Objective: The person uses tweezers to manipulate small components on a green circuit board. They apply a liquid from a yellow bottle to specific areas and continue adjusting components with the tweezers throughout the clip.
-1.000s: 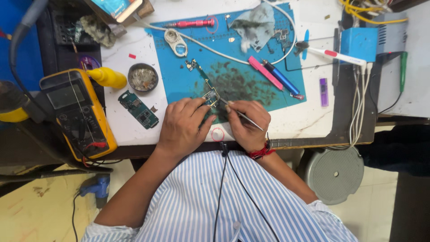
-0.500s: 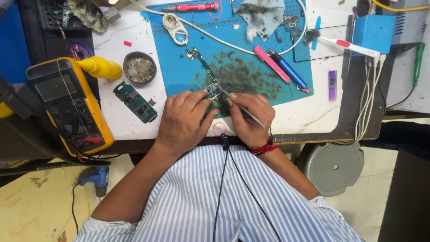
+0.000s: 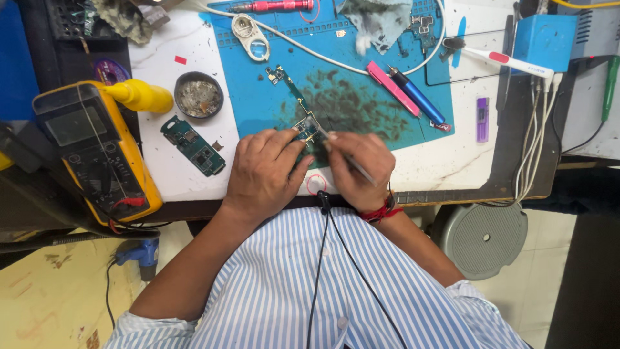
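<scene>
Head view: small circuit board [image 3: 305, 129] lies on the blue mat [image 3: 258, 97] at the near edge of the bench [image 3: 452, 161], just ahead of both hands and between them, its thin strip running up and left away from the body; left hand [image 3: 261, 173] is curled, fingertips pinching the board's near end and pinning it flat. Right hand [image 3: 358, 169] is closed in a pen grip on a slim metal tool [image 3: 345, 158], shaft slanting up-left, tip touching the board beside the left fingertips; both hands about equally near.
</scene>
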